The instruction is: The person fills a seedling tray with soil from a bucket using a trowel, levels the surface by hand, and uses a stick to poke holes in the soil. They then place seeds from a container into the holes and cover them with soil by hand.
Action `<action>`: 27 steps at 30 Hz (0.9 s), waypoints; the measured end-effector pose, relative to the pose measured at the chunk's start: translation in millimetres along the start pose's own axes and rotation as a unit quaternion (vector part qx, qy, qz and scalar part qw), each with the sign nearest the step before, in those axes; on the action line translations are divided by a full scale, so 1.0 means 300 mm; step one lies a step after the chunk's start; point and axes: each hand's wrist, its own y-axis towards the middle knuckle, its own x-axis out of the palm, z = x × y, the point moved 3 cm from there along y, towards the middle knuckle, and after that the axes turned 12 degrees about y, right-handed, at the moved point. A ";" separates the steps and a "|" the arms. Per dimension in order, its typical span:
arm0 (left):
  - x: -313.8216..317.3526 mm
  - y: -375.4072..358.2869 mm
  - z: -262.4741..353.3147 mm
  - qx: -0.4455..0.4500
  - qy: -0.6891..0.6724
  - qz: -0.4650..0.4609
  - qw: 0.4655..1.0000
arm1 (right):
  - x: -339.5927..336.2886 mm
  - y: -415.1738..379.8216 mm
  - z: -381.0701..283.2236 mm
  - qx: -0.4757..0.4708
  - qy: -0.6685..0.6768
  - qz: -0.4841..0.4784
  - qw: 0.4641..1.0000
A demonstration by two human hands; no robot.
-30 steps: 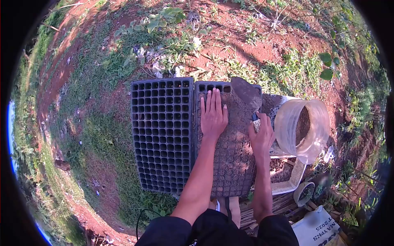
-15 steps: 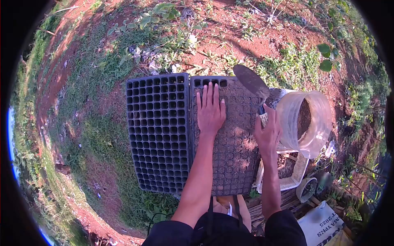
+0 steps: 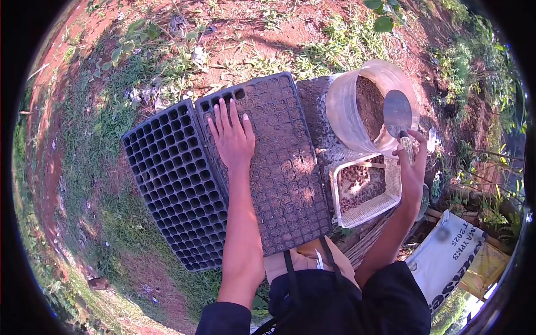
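My left hand (image 3: pixel 233 137) lies flat with fingers spread on the upper left of a black seedling tray (image 3: pixel 285 184). Dark soil fills most of this tray's cells, while a few along the top edge show as hollow. In my right hand (image 3: pixel 412 162) is a trowel (image 3: pixel 398 111), gripped by its handle, its rounded metal blade pointing up. The blade is over the near right side of a clear plastic tub (image 3: pixel 343 114) holding brown soil (image 3: pixel 369 106). Against the filled tray's left side lies a second black seedling tray (image 3: pixel 173 184) with hollow cells.
Below the tub sits a white plastic basket (image 3: pixel 365 218) with small brown pieces inside. A printed white sack (image 3: pixel 446 245) lies at the lower right, beside a yellow one (image 3: pixel 486 271). Grass and reddish earth surround the trays.
My right hand has carried the trowel right, from above the filled tray to the tub. My left hand still rests on the tray. The whole view has turned and shifted.
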 end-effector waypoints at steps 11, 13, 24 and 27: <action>0.002 0.002 0.003 0.007 0.016 0.021 1.000 | 0.146 -0.311 0.380 0.066 -0.059 -0.034 0.995; -0.003 -0.002 0.006 0.005 0.018 0.018 1.000 | 0.174 -0.344 0.458 0.073 -0.110 -0.107 0.985; -0.009 0.006 0.009 -0.003 0.030 0.012 0.999 | 0.157 -0.360 0.388 -0.092 -0.080 0.043 0.992; -0.010 0.004 0.009 -0.003 0.015 0.006 1.000 | 0.232 -0.349 0.251 -0.087 -0.063 -0.030 0.994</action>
